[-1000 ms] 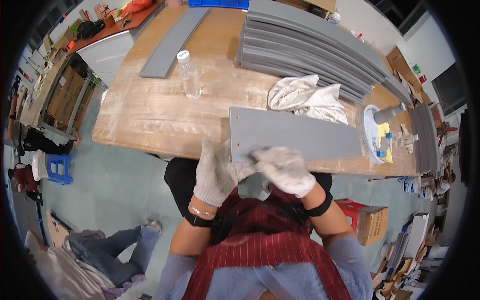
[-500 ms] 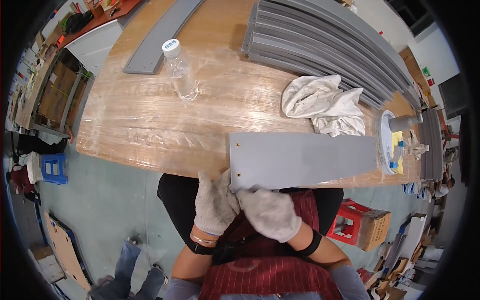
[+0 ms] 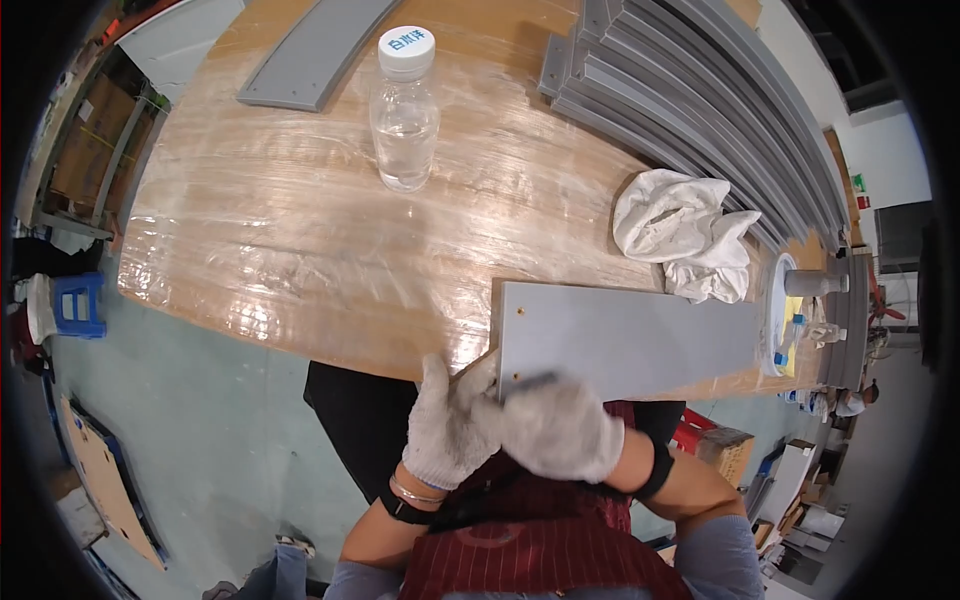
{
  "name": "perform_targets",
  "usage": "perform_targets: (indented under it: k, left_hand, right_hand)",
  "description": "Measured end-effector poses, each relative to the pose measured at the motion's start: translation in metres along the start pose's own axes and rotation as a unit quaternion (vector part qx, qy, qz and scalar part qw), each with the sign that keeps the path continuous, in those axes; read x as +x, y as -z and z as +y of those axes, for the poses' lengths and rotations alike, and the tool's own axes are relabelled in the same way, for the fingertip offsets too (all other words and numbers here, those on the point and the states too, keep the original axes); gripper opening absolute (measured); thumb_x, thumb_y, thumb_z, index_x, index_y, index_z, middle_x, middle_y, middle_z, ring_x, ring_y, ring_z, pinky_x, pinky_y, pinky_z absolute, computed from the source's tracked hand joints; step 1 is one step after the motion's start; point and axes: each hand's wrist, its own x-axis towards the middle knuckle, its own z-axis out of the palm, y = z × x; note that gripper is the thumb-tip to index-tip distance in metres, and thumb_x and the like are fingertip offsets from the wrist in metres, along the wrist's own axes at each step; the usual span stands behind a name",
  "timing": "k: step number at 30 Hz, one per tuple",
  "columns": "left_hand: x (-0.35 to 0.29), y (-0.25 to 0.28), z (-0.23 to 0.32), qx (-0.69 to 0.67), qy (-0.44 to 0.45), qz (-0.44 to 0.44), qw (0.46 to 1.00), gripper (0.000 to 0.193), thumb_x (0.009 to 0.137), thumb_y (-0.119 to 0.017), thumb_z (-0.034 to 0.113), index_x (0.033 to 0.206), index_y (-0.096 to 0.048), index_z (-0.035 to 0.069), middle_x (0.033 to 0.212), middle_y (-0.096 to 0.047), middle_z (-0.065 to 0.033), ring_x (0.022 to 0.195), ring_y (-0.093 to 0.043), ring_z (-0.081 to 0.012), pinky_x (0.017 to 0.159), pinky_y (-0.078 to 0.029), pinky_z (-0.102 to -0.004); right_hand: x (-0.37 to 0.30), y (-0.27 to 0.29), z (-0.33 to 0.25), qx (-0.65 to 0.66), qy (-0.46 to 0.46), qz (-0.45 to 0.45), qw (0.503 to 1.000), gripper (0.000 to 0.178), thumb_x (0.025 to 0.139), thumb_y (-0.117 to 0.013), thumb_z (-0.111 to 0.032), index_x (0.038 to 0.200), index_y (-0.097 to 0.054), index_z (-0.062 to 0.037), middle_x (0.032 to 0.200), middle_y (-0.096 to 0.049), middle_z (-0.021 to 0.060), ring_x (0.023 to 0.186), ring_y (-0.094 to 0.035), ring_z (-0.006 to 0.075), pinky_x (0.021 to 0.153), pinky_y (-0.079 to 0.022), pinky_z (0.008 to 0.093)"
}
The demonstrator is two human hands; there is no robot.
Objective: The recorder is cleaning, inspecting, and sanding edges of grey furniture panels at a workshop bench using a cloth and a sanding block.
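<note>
A long flat grey panel [image 3: 630,340] lies along the table's near edge, with two small brass-coloured holes at its left end. My right hand [image 3: 563,432], in a pale knitted glove, is closed at the panel's near left corner. It is blurred, and whatever its fingers hold is hidden. Just left of that corner is my gloved left hand [image 3: 447,425], thumb stretched up apart from the fingers. Its fingertips meet the panel's left end and the right hand. Beyond the panel sits a crumpled white cloth [image 3: 685,230].
A clear bottle [image 3: 405,125] with a white cap stands on the plastic-wrapped table [image 3: 250,230]. Stacked grey panels [image 3: 690,100] fill the far right; another grey panel [image 3: 310,55] lies far left. A round white lid-like thing [image 3: 778,300] and small bottles are at right.
The view has shifted, so the bottle looks larger and the panel sits farther right. Both hands stay at the panel's left corner, with the right hand moving slightly along it.
</note>
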Motion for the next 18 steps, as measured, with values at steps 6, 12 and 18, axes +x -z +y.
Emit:
perform_targets:
  k: [6, 12, 18]
  left_hand:
    - [0.004, -0.012, -0.003, -0.02, 0.003, -0.006, 1.0, 0.09, 0.099, -0.049, 0.062, 0.155, -0.027, -0.005, 0.148, -0.048, -0.02, 0.137, -0.05, -0.0297, 0.112, -0.044, -0.0502]
    - [-0.01, -0.023, -0.01, 0.307, -0.086, 0.219, 0.922, 0.041, 0.091, -0.059, 0.001, 0.131, -0.056, -0.007, 0.103, -0.067, -0.0086, 0.083, -0.069, -0.0203, 0.069, -0.064, -0.0362]
    - [-0.049, -0.009, -0.001, 0.379, -0.145, 0.236, 0.883, 0.029, 0.089, -0.066, 0.009, 0.116, -0.061, -0.001, 0.094, -0.068, -0.0087, 0.072, -0.068, -0.0171, 0.056, -0.059, -0.0286]
  right_hand:
    - [0.018, 0.007, 0.025, 0.012, -0.22, 0.085, 0.972, 0.021, 0.087, -0.059, -0.02, 0.103, -0.069, -0.0118, 0.083, -0.062, 0.0037, 0.071, -0.064, 0.0208, 0.058, -0.052, 0.032]
    - [-0.009, 0.001, 0.025, -0.016, -0.233, 0.13, 0.964, 0.03, 0.089, -0.062, -0.011, 0.118, -0.067, -0.0059, 0.107, -0.071, 0.0105, 0.085, -0.068, 0.0271, 0.069, -0.057, 0.0363]
    - [-0.241, 0.033, 0.13, -0.194, -0.611, 0.219, 0.735, 0.03, 0.101, -0.047, -0.021, 0.117, -0.069, -0.0077, 0.099, -0.073, 0.0179, 0.093, -0.07, 0.0362, 0.083, -0.057, 0.0465]
